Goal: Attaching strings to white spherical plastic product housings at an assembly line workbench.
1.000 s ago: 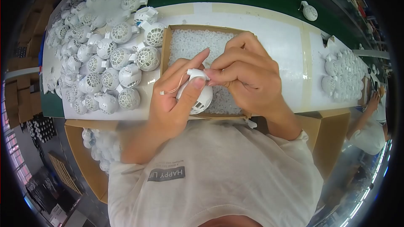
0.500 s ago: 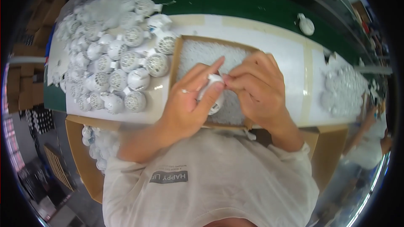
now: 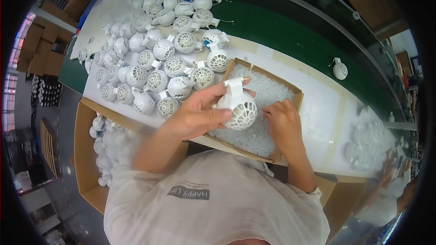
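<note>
One white openwork ball (image 3: 243,115) is held above the near-left part of a shallow cardboard tray (image 3: 272,77), our left grip (image 3: 190,117) clasped around its side with the lattice facing us. Our right grip (image 3: 284,120) curls low over the small clear pieces (image 3: 250,140) in the tray; we can't tell whether its fingertips pinch any. Ball and hands hide part of those pieces. Beneath the tray runs our white desk (image 3: 318,127), crossed by tan tape (image 3: 337,127), with a green strip (image 3: 281,31) beyond carrying a lone ball (image 3: 339,70). Dozens of similar balls (image 3: 175,66) crowd the desk's left side, close to the tray. Below, to our left, an open carton (image 3: 86,154) contains more; farther off are stacked brown boxes (image 3: 36,45) and a slatted wooden pallet (image 3: 49,147).
</note>
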The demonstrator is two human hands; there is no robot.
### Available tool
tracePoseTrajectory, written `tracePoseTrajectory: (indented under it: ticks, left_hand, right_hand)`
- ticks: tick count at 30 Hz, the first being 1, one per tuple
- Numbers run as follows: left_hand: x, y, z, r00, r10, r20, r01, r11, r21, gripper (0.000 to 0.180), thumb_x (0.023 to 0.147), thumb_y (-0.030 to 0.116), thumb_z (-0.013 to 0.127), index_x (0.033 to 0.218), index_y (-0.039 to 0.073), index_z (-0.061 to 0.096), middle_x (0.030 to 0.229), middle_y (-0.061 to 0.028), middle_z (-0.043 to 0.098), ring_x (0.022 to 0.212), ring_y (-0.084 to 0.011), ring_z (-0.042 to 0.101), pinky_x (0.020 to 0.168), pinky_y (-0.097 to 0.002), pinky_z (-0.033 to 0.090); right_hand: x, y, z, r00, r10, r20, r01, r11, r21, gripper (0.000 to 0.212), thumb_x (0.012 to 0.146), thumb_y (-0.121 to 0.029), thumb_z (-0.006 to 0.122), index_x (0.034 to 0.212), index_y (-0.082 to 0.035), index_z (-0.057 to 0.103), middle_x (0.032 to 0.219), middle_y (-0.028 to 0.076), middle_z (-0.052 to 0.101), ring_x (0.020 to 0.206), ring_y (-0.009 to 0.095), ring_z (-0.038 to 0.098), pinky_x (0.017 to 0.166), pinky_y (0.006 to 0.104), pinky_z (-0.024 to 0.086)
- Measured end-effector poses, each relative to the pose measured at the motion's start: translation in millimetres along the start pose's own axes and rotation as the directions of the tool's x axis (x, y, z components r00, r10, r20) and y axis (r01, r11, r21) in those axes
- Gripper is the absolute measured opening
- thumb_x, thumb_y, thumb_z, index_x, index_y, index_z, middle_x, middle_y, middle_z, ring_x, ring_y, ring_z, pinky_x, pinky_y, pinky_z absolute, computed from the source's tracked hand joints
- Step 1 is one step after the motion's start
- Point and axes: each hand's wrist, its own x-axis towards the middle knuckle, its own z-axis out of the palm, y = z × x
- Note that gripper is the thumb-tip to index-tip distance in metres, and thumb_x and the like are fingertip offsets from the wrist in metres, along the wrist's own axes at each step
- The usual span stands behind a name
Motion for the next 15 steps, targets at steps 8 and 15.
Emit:
tracePoseTrajectory:
  ticks: [8,15]
  left_hand:
    - [14.4,-23.4,-17.4,0.999,0.046,-0.012,-0.040,0.947,0.319,0.058,0.095,0.030,0.065,0.142,0.003,0.043,0.128,-0.0065,0.055,0.118,-0.0165,0.055,0.099,-0.0329,0.047]
    - [40.8,-58.2,7.0,0.988,0.131,-0.083,-0.087,0.908,0.409,0.035,0.100,0.028,0.057,0.122,0.002,0.057,0.120,-0.0062,0.053,0.108,-0.0132,0.053,0.092,-0.0293,0.044]
  right_hand:
    - [5.2,2.3,-15.1,0.977,0.191,-0.096,-0.095,0.790,0.606,0.010,0.080,0.008,0.073,0.089,0.004,0.071,0.087,0.010,0.070,0.084,0.020,0.064,0.069,0.0299,0.051]
    - [0.6,8.2,-18.9,0.959,0.271,-0.079,0.007,0.257,0.966,0.012,0.082,0.010,0.071,0.094,0.007,0.070,0.095,0.017,0.073,0.086,0.020,0.069,0.075,0.0296,0.057]
